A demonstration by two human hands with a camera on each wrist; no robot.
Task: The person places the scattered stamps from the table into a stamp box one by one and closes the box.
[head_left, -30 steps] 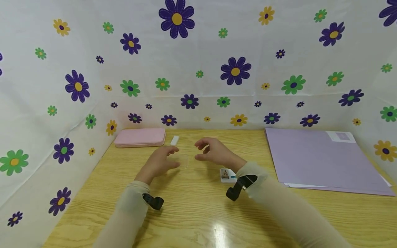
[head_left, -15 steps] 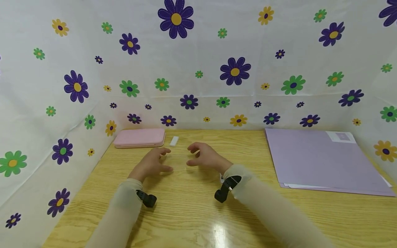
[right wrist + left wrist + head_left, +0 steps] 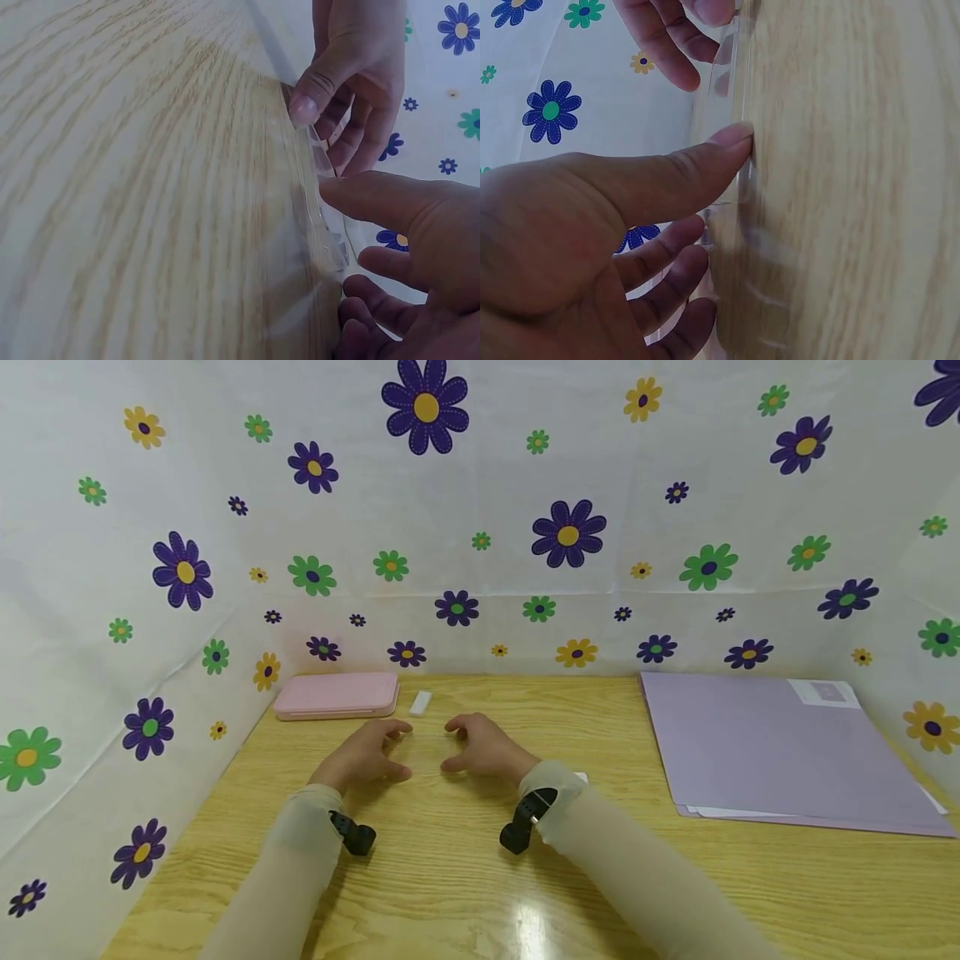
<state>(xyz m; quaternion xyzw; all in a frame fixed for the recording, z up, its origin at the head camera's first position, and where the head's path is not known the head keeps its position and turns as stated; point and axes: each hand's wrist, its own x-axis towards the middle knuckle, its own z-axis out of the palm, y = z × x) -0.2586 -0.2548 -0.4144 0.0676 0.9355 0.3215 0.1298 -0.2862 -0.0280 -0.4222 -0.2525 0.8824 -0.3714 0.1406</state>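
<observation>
A thin, clear plastic case (image 3: 731,97) lies on the wooden table between my two hands; in the head view it is almost invisible. My left hand (image 3: 366,753) holds its left side, the thumb on the near edge and the curled fingers behind. On the opposite side my right hand (image 3: 486,748) grips it, with the thumb at the near edge (image 3: 321,161) and the fingers bent round the far side. A small white block (image 3: 420,703) lies just beyond the hands. Behind my right wrist only a corner of a small white box (image 3: 581,776) shows.
A pink pencil case (image 3: 337,695) sits at the back left of the table (image 3: 450,885). Purple folders (image 3: 772,752) with white sheets beneath lie at the right. A flowered cloth (image 3: 502,485) stands around the back and sides.
Both hands have shifted left, and my right hand has come closer to the left one and down to the clear case. My right forearm now covers most of the small white box.
</observation>
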